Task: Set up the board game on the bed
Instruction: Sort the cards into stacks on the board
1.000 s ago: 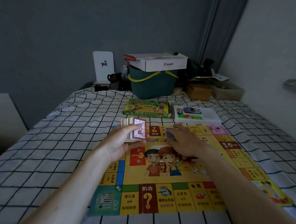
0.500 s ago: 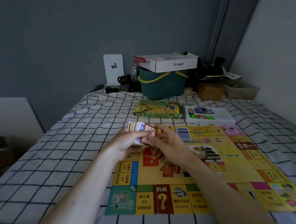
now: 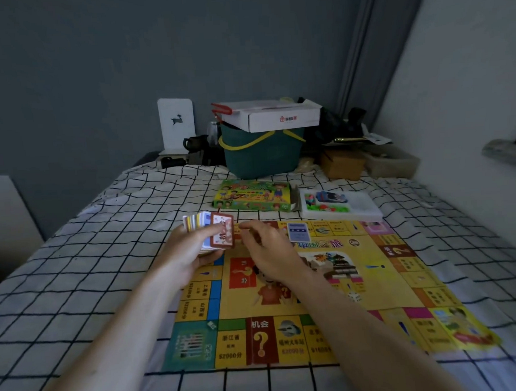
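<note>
A yellow game board (image 3: 372, 282) lies flat on the checked bed sheet (image 3: 85, 282). My left hand (image 3: 188, 252) grips a fanned stack of cards (image 3: 211, 233) above the board's far left corner, a red-bordered card facing me. My right hand (image 3: 269, 254) hovers just right of the stack, fingers curled toward the red card's edge; whether they touch it is unclear. One blue-and-white card (image 3: 298, 232) lies on the board's far edge. A white die (image 3: 354, 296) sits near the board's middle.
Beyond the board lie the green game box (image 3: 252, 195) and a white tray of pieces (image 3: 339, 204). A teal basket (image 3: 262, 153) with a white carton on it, a brown box (image 3: 343, 164) and clutter stand at the bed's head. The wall runs along the right.
My right hand left a blue card on the board's far edge and came back to the stack in my left hand. The view shifted a little.
</note>
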